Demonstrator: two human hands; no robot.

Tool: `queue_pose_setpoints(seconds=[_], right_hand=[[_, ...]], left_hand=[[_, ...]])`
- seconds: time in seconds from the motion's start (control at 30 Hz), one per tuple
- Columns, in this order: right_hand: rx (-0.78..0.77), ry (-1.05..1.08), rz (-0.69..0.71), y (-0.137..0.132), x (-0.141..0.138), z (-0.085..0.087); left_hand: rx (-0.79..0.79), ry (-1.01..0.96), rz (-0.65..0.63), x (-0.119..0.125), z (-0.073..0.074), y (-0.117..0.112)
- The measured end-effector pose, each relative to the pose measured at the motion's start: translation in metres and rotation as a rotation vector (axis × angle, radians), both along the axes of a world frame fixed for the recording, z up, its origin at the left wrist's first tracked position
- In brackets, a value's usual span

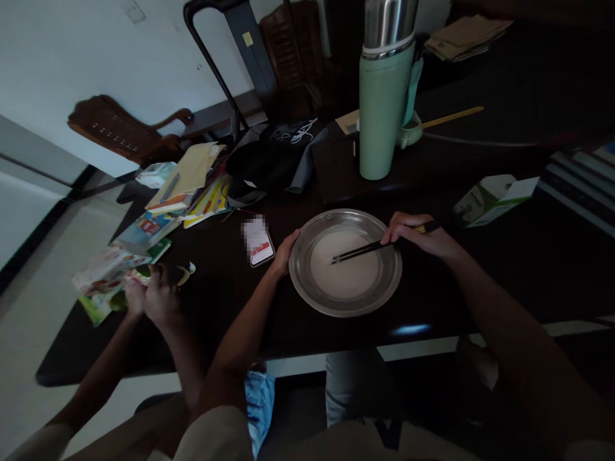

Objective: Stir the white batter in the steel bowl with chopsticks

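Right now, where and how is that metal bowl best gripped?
Probably take the metal bowl by its wide rim, from left and right together: it's round, upright and holds pale liquid. The left hand is on the left rim; the right hand holds chopsticks.

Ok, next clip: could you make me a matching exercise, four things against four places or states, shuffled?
Things:
1. round silver metal bowl
2. slim black chopsticks
3. tall pale-green flask
4. rectangular phone with a lit screen

Places or states:
A. standing upright, beyond the bowl
B. in the wearer's right hand
C. lying on the dark table, left of the bowl
D. wearer's left hand at its rim

Pairs: 1-D, 2-B, 3-A, 4-C
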State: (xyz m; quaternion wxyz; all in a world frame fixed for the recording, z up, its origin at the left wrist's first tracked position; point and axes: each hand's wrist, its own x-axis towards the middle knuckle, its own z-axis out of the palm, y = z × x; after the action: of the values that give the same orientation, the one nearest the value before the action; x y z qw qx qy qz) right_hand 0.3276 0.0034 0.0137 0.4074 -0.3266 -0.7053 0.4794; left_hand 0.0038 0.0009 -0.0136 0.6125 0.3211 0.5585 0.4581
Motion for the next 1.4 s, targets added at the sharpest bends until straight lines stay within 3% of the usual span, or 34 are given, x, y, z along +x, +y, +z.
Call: queue_pose_setpoints(seconds=[0.13, 0.23, 0.37, 0.47, 0.6, 0.7, 0.83, 1.07, 1.27, 1.4], right_hand=[[0.004, 0.125, -0.164, 0.005, 0.014, -0.005], [-0.023, 0.160, -0.070, 0.004, 0.017, -0.006], [-0.019, 0.045, 0.067, 0.000, 0.005, -0.003], [0.012, 0.000, 0.009, 0.000, 0.002, -0.001], [-0.008, 0.122, -0.131, 0.004, 0.013, -0.004], [-0.031, 0.162, -0.055, 0.003, 0.016, -0.005], [-0.037, 0.056, 0.099, -0.001, 0.005, -0.003], [-0.025, 0.157, -0.151, 0.004, 0.013, -0.004], [-0.075, 0.088, 0.076, 0.000, 0.008, -0.004], [-0.011, 0.040, -0.009, 0.002, 0.004, -0.003]], left_hand=[[0.013, 0.028, 0.012, 0.001, 0.004, -0.003], [-0.003, 0.054, 0.011, 0.000, 0.006, -0.004], [-0.018, 0.054, 0.007, 0.000, 0.004, -0.002], [-0.046, 0.022, -0.010, -0.001, 0.001, 0.001], [-0.076, -0.030, -0.005, -0.005, -0.006, 0.004], [-0.084, -0.017, 0.017, -0.009, -0.010, 0.004], [-0.092, -0.008, 0.005, -0.011, -0.009, 0.003], [-0.100, 0.026, 0.012, -0.007, -0.004, 0.002], [-0.088, 0.045, 0.024, -0.003, -0.001, 0.001], [-0.093, 0.045, 0.003, 0.000, 0.004, -0.002]])
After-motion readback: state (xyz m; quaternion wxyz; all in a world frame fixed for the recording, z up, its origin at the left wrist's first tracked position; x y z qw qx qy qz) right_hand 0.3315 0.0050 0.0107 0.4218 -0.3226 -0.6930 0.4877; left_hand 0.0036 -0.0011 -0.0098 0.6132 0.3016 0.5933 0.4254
